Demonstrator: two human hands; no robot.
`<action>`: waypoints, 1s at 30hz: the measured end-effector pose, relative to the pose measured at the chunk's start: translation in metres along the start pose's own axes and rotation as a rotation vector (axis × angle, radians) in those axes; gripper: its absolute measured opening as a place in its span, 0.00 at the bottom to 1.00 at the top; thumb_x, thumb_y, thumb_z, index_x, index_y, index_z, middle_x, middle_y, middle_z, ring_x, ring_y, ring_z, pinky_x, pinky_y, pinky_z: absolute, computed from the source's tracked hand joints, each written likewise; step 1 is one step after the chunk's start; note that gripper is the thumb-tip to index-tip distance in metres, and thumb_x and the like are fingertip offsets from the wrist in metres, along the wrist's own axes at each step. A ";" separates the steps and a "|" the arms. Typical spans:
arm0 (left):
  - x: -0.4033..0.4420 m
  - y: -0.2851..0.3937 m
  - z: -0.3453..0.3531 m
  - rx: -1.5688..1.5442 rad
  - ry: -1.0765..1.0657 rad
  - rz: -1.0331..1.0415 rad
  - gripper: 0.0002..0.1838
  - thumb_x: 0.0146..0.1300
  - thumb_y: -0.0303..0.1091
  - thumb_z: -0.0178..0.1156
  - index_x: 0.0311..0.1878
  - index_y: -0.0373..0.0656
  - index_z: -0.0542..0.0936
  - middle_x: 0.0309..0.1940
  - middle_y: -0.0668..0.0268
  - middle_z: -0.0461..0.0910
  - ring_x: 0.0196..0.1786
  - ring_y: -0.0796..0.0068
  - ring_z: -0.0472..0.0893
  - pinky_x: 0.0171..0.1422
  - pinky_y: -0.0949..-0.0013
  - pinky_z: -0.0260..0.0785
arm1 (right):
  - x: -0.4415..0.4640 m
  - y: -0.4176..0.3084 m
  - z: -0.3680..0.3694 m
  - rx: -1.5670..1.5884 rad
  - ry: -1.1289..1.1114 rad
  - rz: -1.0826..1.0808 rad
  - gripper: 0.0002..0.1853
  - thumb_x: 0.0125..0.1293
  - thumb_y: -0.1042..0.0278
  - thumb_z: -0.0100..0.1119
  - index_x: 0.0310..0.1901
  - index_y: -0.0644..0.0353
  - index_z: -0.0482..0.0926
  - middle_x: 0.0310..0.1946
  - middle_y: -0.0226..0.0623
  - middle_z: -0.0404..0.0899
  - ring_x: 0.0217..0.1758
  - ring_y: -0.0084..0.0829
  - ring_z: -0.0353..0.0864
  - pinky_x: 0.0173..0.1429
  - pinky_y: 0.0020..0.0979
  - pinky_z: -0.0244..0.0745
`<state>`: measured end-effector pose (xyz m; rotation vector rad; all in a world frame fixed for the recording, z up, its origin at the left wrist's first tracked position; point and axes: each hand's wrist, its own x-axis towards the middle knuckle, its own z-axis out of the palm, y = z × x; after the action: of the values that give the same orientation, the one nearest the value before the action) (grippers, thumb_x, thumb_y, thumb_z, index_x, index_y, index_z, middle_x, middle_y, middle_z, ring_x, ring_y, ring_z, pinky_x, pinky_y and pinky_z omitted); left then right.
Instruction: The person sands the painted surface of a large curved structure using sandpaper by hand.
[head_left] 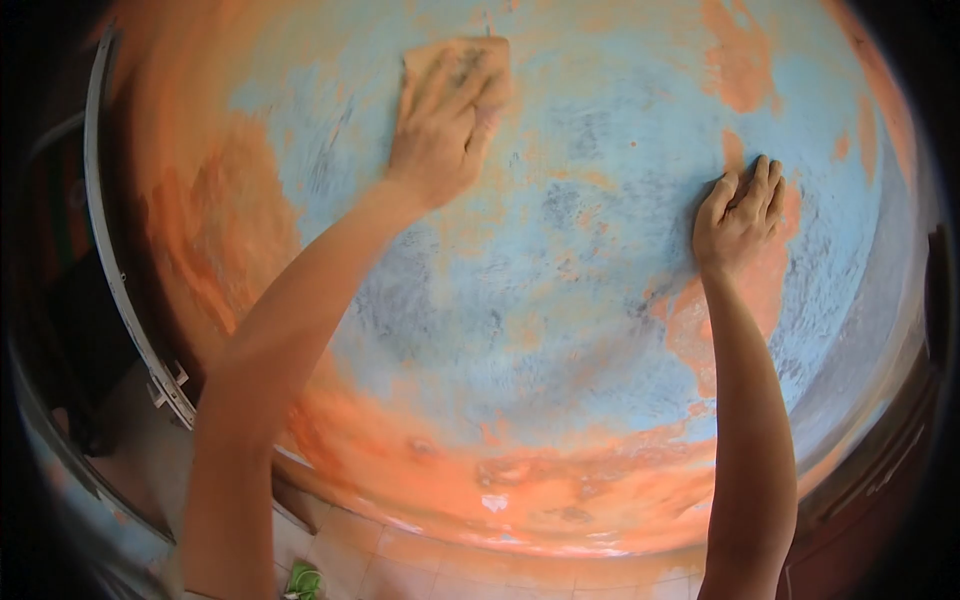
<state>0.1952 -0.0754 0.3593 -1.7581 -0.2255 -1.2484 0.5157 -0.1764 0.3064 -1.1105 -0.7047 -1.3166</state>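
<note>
A large curved surface (600,370), mottled light blue and orange with dark scuffs, fills most of the view. At the upper middle, my left hand (445,130) presses a tan sheet (425,60), perhaps sandpaper, flat against the surface, with its fingers over the sheet. The sheet's top edge and corners show beyond the fingers. Farther right, my right hand (742,215) rests on the surface beside an orange patch, fingers extended upward and nothing visible in it.
A narrow metal strip (110,250) curves down the left side. Below the surface's lower edge lies a tiled floor (400,575), with a small green object (303,580) on it. Dark, indistinct items stand at the far left and right.
</note>
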 end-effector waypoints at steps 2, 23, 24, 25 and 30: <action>-0.007 0.007 -0.003 -0.018 0.039 -0.024 0.20 0.71 0.43 0.53 0.65 0.59 0.75 0.68 0.72 0.71 0.74 0.65 0.63 0.78 0.50 0.50 | 0.001 -0.001 0.001 -0.004 -0.004 -0.006 0.27 0.70 0.59 0.47 0.66 0.66 0.68 0.70 0.53 0.63 0.76 0.52 0.55 0.75 0.53 0.50; -0.025 -0.004 -0.011 -0.129 -0.258 0.557 0.16 0.70 0.38 0.54 0.59 0.56 0.80 0.66 0.71 0.73 0.73 0.59 0.63 0.76 0.50 0.54 | -0.003 0.003 -0.003 0.007 -0.017 0.033 0.28 0.70 0.57 0.48 0.67 0.64 0.67 0.71 0.51 0.62 0.76 0.51 0.54 0.75 0.53 0.49; -0.016 -0.008 -0.011 -0.133 -0.259 0.566 0.16 0.70 0.38 0.54 0.59 0.56 0.80 0.66 0.71 0.73 0.73 0.59 0.63 0.76 0.50 0.54 | -0.003 0.000 -0.002 0.046 -0.009 0.019 0.28 0.70 0.56 0.48 0.67 0.64 0.67 0.71 0.51 0.62 0.76 0.51 0.54 0.75 0.53 0.49; -0.002 -0.015 -0.013 -0.094 -0.204 0.387 0.17 0.70 0.38 0.54 0.60 0.56 0.79 0.67 0.71 0.72 0.73 0.60 0.63 0.75 0.50 0.54 | -0.001 0.003 0.000 0.047 -0.012 0.021 0.28 0.70 0.56 0.48 0.67 0.64 0.67 0.71 0.51 0.62 0.76 0.51 0.54 0.75 0.53 0.49; -0.005 -0.002 -0.009 -0.017 -0.016 0.076 0.17 0.69 0.39 0.56 0.60 0.57 0.79 0.68 0.70 0.70 0.72 0.62 0.64 0.74 0.51 0.56 | -0.003 0.003 0.001 -0.009 -0.016 0.029 0.28 0.70 0.56 0.48 0.67 0.64 0.67 0.70 0.51 0.63 0.76 0.51 0.55 0.75 0.53 0.49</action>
<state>0.1859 -0.0794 0.3565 -1.7750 -0.1557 -1.1854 0.5187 -0.1745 0.3037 -1.1356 -0.6934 -1.2888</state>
